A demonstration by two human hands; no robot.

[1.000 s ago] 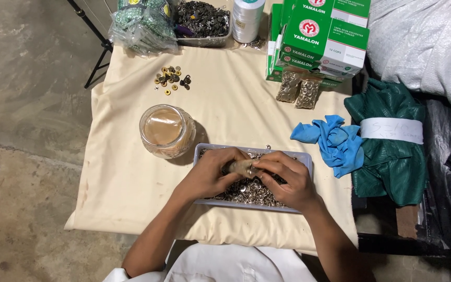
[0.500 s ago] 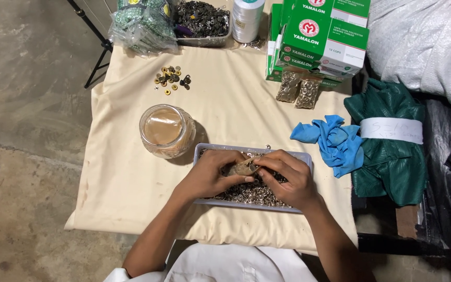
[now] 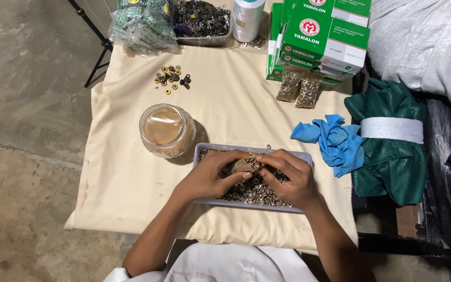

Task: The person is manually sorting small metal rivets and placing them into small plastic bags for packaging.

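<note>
Seen from above, two bare hands meet over a shallow grey tray [image 3: 200,152] of small metal eyelets [image 3: 251,192] on a bench [image 3: 121,172] draped in cream cloth. The fingers of the left hand [image 3: 207,178] and the right hand [image 3: 291,177] are closed together around a small tan packet [image 3: 245,165], pinching it from both sides just above the eyelets.

Just left of the fingers stands a clear jar [image 3: 167,130] with a tan lid. Beyond it, farther from the fingers, lies a loose cluster of brass and dark rings [image 3: 171,78]. To the right of the fingers sits a crumpled blue cloth [image 3: 335,140], then a folded dark green fabric bundle [image 3: 390,151] wrapped by a white paper band [image 3: 391,129].

At the far edge, well beyond the fingers, stacked green and white rectangular boxes [image 3: 322,39] bear round red labels; two small clear packets [image 3: 298,90] of metal pieces lie in front of them.
</note>
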